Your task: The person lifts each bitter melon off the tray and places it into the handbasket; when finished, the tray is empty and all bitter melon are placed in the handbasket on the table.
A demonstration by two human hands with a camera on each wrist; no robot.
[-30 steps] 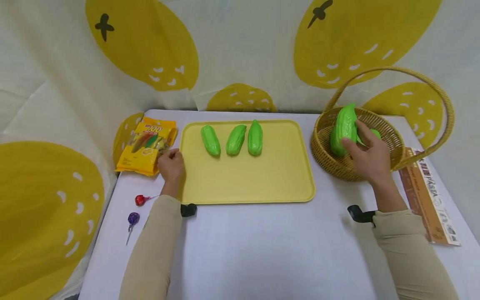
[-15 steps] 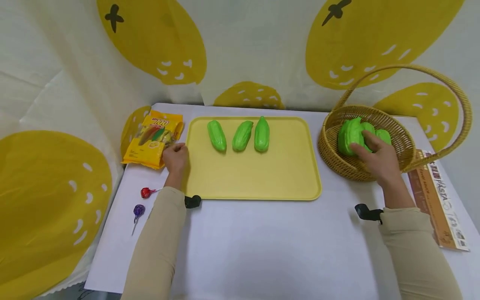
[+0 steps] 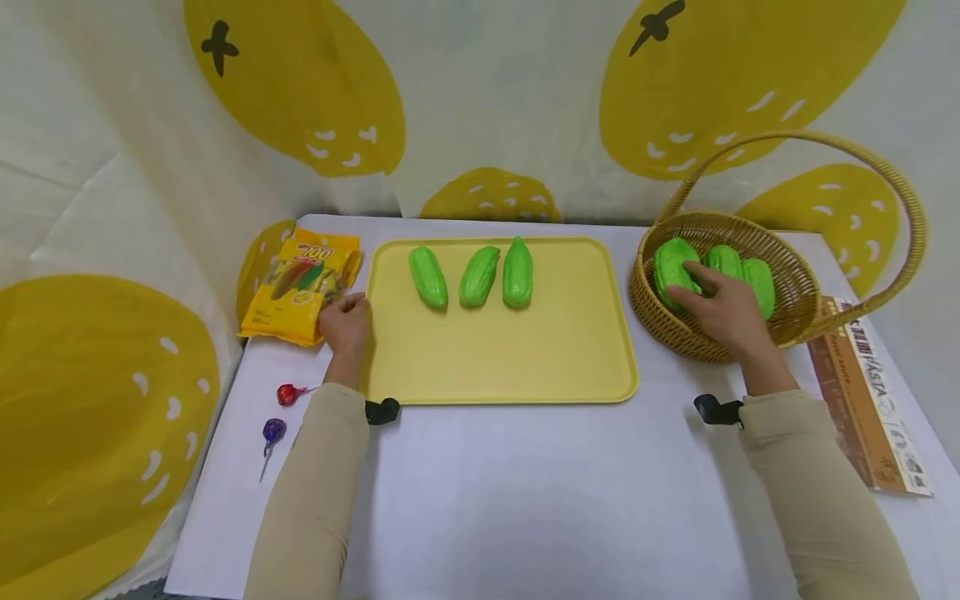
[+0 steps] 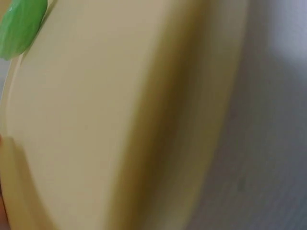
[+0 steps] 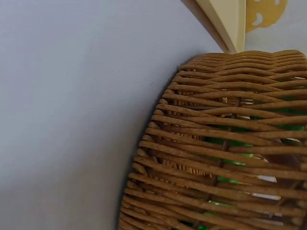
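Note:
Inside the wicker basket (image 3: 660,329), my right hand (image 3: 723,312) has its thumb and fingers around a green ridged vegetable (image 3: 672,271) at the left side. Two more green vegetables (image 3: 725,261) lie to its right. In the right wrist view the basket's weave (image 5: 216,143) mostly hides hand and vegetables. My left hand (image 3: 347,329) grips the left rim of the yellow tray (image 3: 495,358) with curled fingers; the left wrist view shows the tray (image 4: 86,96) and a sliver of finger. Three similar vegetables (image 3: 428,277) lie along the tray's back part.
A yellow snack bag (image 3: 288,300) lies beside my left hand. Red (image 3: 287,394) and purple (image 3: 274,431) lollipops are on the table's left side. A brown and white pasta package (image 3: 870,408) lies to the right, partly behind the basket. The basket's tall handle (image 3: 911,212) arches over it.
The held vegetable has gone down and left inside the basket, and the two beside it are now more visible. My left hand stays at the tray's edge. The head view has shifted slightly.

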